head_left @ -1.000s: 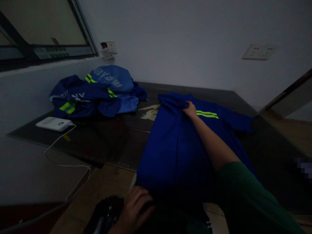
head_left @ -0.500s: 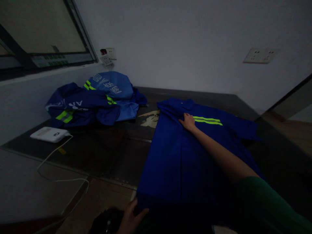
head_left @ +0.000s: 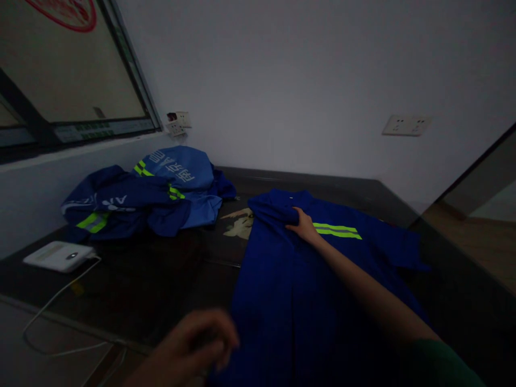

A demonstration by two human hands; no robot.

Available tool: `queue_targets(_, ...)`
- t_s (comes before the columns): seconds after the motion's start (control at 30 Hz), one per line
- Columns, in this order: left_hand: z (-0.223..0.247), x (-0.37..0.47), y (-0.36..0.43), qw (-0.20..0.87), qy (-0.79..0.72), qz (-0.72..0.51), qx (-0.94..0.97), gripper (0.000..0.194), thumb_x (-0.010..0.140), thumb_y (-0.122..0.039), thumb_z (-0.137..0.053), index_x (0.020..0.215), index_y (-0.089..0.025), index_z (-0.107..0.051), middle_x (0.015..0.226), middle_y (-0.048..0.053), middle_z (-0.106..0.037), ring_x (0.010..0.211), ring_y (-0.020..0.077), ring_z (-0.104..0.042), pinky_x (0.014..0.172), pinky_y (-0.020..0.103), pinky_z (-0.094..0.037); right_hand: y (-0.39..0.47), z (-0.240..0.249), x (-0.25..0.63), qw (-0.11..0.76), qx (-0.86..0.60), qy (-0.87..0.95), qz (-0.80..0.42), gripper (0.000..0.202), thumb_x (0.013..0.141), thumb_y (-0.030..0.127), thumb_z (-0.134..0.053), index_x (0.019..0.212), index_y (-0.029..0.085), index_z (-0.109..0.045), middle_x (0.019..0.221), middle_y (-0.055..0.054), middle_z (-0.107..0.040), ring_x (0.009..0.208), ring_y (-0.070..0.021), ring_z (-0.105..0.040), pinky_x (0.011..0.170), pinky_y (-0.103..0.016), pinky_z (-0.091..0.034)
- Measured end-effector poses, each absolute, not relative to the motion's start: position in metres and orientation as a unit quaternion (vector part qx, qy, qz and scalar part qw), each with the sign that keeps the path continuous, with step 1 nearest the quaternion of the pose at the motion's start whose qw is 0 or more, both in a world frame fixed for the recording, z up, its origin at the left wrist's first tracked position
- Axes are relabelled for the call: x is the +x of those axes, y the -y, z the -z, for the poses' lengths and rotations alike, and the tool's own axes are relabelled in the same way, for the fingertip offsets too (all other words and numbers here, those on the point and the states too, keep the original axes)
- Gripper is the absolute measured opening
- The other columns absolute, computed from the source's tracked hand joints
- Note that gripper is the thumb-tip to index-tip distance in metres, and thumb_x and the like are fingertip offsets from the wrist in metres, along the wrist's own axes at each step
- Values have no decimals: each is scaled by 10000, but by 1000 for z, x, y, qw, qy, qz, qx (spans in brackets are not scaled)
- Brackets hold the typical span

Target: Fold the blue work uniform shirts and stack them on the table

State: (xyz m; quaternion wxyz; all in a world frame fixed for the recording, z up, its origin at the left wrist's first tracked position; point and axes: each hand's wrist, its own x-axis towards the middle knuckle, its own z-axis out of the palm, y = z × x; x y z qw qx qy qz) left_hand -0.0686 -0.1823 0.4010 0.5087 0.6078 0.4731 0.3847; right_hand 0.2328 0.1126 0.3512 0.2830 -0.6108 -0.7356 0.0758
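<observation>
A dark blue work jacket (head_left: 266, 290) with yellow-green reflective stripes lies spread on the dark table, collar toward the wall. My right hand (head_left: 304, 227) is closed on the jacket's front below the collar, with a fold of cloth between thumb and fingers. Beside the jacket's lower left edge, nearer to me, my left hand (head_left: 197, 338) is raised and blurred by motion. Its fingers are curved, the thumb stands apart, and no cloth shows between them. The jacket's near end is dark and partly behind my right forearm.
Crumpled blue garments (head_left: 129, 199) with reflective strips and white lettering lie at the table's back left. A white power bank (head_left: 60, 256) with a cable sits at the left edge. Sockets (head_left: 407, 125) are on the wall; a window (head_left: 80, 64) is at upper left.
My left hand has come off the jacket's lower left edge and moved up. My right hand now has a fold of the front gathered in it. The view has tilted up slightly.
</observation>
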Motion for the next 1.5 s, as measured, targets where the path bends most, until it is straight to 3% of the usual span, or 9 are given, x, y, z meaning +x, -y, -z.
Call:
queue_targets(0.17, -430, -14, 7, 350, -348, -646, 582, 207, 854, -283, -542, 1030, -205, -619, 868, 39, -622, 799, 160, -589, 760, 289, -482, -116, -351, 229, 266, -645, 713, -69, 689, 742, 292, -704, 1369, 171, -445, 1202, -105, -579, 1119, -270, -494, 939, -363, -380)
queue_targets(0.3, -409, -27, -121, 128, -487, -520, 690, 528, 712, 12, -412, 1170, -182, -588, 1146, 77, -566, 1073, 197, -536, 988, 363, -414, -117, -352, 232, 245, -658, 709, -66, 527, 703, 254, -742, 1209, 185, -611, 1142, -122, -559, 1091, -277, -481, 925, -355, -369)
queue_targets(0.37, -392, -46, -162, 123, -503, -477, 710, 577, 662, 28, -432, 1163, -186, -623, 1149, 87, -550, 1138, 246, -498, 1051, 443, -357, -119, -353, 234, 248, -657, 708, -75, 472, 666, 229, -765, 1125, 192, -660, 1114, -120, -555, 1065, -272, -483, 909, -345, -376)
queue_targets(0.5, -366, -73, -213, 166, -467, -404, 769, 501, 646, -33, -540, 1074, -240, -701, 1178, 66, -564, 1173, 275, -493, 1069, 498, -328, -123, -352, 239, 283, -635, 711, -107, 319, 690, 108, -662, 994, 199, -686, 1068, -91, -571, 1029, -234, -497, 895, -336, -382)
queue_targets(0.67, -358, -64, -257, 230, -389, -360, 816, 188, 718, -246, -632, 859, -194, -746, 1314, 85, -559, 1182, 267, -526, 1031, 398, -398, -128, -351, 248, 395, -545, 700, -237, 188, 718, 103, -513, 847, 187, -620, 893, -32, -633, 892, -184, -578, 847, -325, -429)
queue_targets(0.83, -356, -31, -288, 267, -353, -392, 807, 455, 903, -452, -396, 1122, -146, -653, 1171, 117, -658, 1048, 236, -616, 900, 346, -481, -121, -357, 262, 476, -535, 646, -266, 153, 737, 227, -496, 868, 195, -568, 873, -30, -646, 845, -198, -601, 803, -342, -469)
queue_targets(1.03, -360, 11, -311, 243, -343, -360, 833, 369, 867, -440, -472, 936, -142, -678, 900, 60, -700, 804, 206, -640, 743, 294, -495, -98, -355, 285, 482, -575, 579, -319, 329, 749, 379, -591, 1029, 211, -554, 972, -52, -665, 875, -216, -632, 810, -380, -516)
queue_targets(1.37, -356, 28, -300, 86, -383, -254, 884, 129, 871, -299, -577, 941, -197, -613, 986, 78, -647, 974, 238, -588, 920, 354, -410, -49, -353, 295, 390, -609, 532, -441, 773, 701, 300, -640, 1388, 228, -292, 965, -65, -670, 518, -159, -605, 413, -276, -487)
queue_targets(1.5, -366, 33, -284, 31, -416, -254, 873, 173, 865, -226, -572, 1030, -185, -606, 1125, 127, -593, 1136, 297, -501, 1019, 448, -330, -49, -357, 310, 354, -664, 550, -362, 852, 715, 267, -627, 1458, 200, -215, 879, -32, -643, 431, -124, -536, 430, -287, -491)
